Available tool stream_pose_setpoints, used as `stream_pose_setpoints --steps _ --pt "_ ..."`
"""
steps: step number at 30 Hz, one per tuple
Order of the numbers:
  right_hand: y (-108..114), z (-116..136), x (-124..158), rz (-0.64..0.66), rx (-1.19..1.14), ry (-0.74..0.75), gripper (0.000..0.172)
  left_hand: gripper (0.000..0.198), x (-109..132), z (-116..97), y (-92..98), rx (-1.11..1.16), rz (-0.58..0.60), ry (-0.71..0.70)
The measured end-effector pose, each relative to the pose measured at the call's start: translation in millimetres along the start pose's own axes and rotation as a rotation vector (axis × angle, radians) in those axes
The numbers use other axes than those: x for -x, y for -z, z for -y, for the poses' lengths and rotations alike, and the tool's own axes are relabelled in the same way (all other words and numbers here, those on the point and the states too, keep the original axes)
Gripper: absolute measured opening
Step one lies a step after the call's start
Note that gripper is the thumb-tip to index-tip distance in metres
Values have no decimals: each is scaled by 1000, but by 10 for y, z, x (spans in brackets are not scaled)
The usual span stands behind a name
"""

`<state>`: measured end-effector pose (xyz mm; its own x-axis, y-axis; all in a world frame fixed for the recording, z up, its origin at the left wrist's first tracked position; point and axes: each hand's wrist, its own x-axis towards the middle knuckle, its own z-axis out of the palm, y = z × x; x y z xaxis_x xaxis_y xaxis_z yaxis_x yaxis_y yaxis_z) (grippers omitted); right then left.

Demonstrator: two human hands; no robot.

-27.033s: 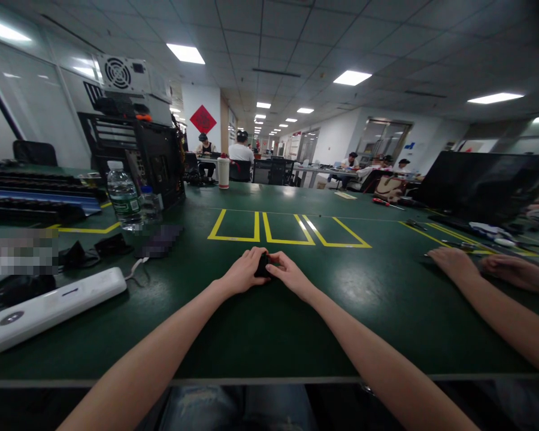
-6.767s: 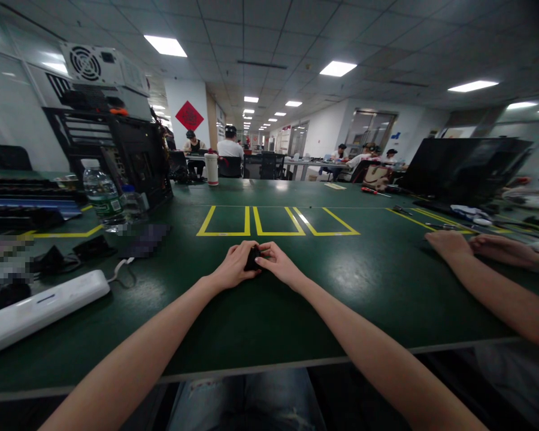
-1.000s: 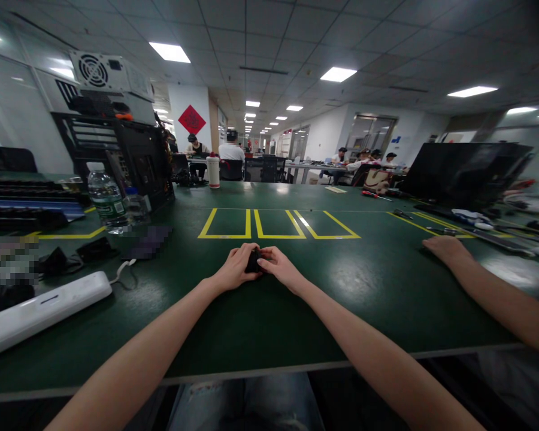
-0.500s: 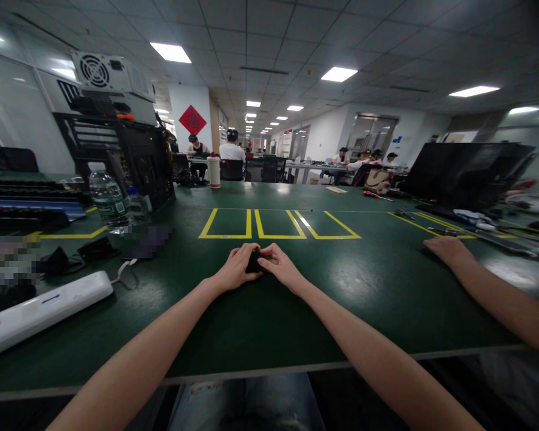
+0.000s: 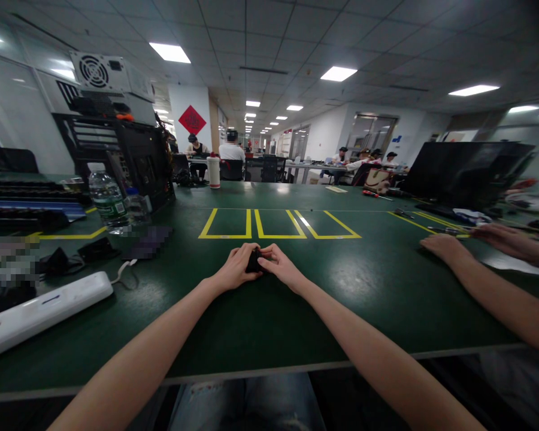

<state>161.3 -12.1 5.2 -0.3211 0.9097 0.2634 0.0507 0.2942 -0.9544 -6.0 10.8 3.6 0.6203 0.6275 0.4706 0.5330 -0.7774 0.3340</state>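
Observation:
A small black object (image 5: 253, 261) sits between my two hands, low over the green table (image 5: 269, 323); my fingers cover much of it, so its kind does not show. My left hand (image 5: 237, 266) wraps it from the left, fingers on top and thumb at the near side. From the right, my right hand (image 5: 279, 266) pinches it with thumb and fingertips. Just beyond my hands, yellow tape outlines (image 5: 278, 236) mark the table surface.
On the left are a white power strip (image 5: 49, 314), a water bottle (image 5: 108, 197) and a computer case (image 5: 139, 155). To the right, a co-worker's hands (image 5: 447, 246) rest near tools and a black monitor (image 5: 467, 173). A white cup (image 5: 213, 172) stands at the far edge.
My hands keep nearly the same grip on the black object. At the right, the co-worker's second hand has come into view near the tools.

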Motion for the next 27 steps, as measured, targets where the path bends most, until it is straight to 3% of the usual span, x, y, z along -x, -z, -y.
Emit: stream_pose_setpoints --steps 11,17,22,27 --pt "4 -59 -52 -48 11 -94 32 55 -7 3 -15 -5 -9 3" --pt "8 -14 -25 11 -56 1 29 54 -7 22 -33 -9 -19 -2" --pt "-1 -23 -17 -28 -14 -14 24 54 -2 0 -6 -5 -8 -4" --pt "1 -80 -57 -58 12 -38 31 54 -8 -6 -6 -6 -4 1"
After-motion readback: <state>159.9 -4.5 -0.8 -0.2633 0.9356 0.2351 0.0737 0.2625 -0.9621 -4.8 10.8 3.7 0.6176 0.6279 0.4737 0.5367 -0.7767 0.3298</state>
